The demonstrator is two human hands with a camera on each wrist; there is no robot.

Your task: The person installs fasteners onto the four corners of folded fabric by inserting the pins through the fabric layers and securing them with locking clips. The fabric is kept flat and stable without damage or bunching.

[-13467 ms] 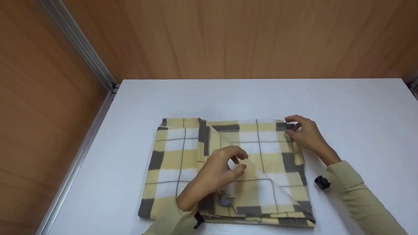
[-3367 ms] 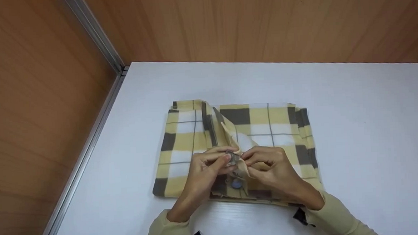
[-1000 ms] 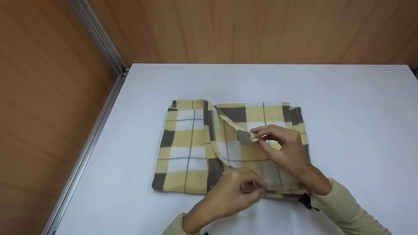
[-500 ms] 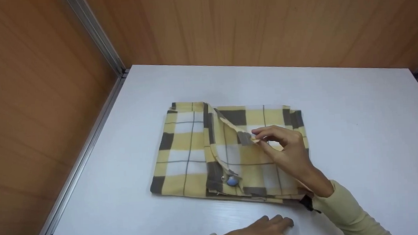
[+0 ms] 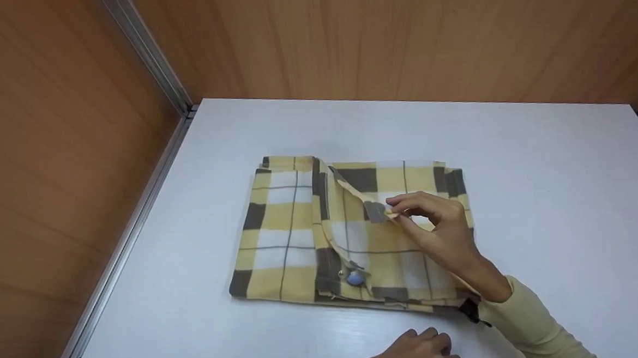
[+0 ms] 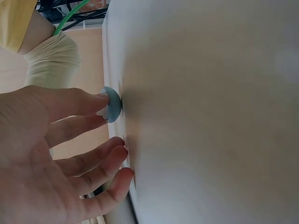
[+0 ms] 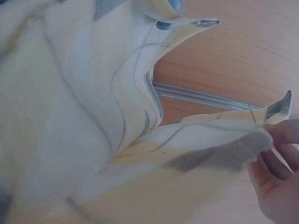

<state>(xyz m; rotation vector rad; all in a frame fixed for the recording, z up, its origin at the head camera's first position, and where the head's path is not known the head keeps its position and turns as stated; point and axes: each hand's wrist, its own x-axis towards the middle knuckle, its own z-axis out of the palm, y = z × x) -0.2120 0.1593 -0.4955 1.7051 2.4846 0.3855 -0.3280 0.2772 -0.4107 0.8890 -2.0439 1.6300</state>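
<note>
A folded yellow, white and grey plaid cloth [image 5: 286,235] lies on the white table. My right hand [image 5: 436,222] pinches the edge of its lifted flap, with a bit of blue showing at the fingertips. In the right wrist view, a thin pin [image 7: 252,113] sticks up from the cloth edge beside those fingers. Fastened near the flap's lower end is a round blue button-like piece [image 5: 355,277]. At the front of the table is my left hand [image 5: 415,353]. In the left wrist view, its thumb and index finger pinch another round blue cap [image 6: 112,105] against the table edge.
Wooden panels [image 5: 399,38] stand behind and to the left of the white table [image 5: 547,150]. A metal rail [image 5: 148,51] runs down the left corner. Several cables [image 6: 86,14] show beyond the table edge in the left wrist view.
My left hand has left the cloth for the front of the table, where a blue ring showed earlier, and now pinches a blue cap. My right hand keeps its hold on the flap.
</note>
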